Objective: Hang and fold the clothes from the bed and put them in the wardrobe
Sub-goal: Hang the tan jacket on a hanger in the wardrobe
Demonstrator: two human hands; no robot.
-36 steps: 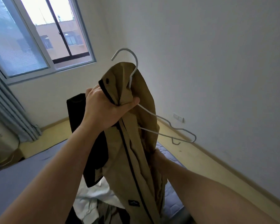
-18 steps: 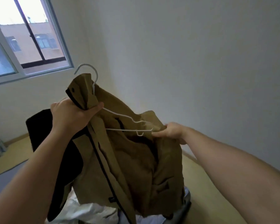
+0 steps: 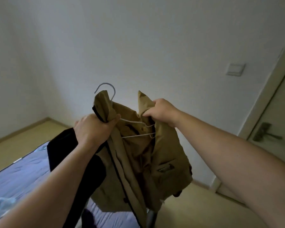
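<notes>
1. Fingers of the left hand [image 3: 92,127] curl around the left collar of the khaki cloth jacket [image 3: 163,153] and the white wire hanger [image 3: 105,83].
2. Fingers of the right hand [image 3: 161,111] pinch the right collar.
3. Jacket hangs in mid-air between the hands, above the right edge of the lilac-covered bed [image 3: 23,170].

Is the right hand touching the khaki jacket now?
Touching: the head view shows the right hand gripping the khaki jacket at its raised edge.
</notes>
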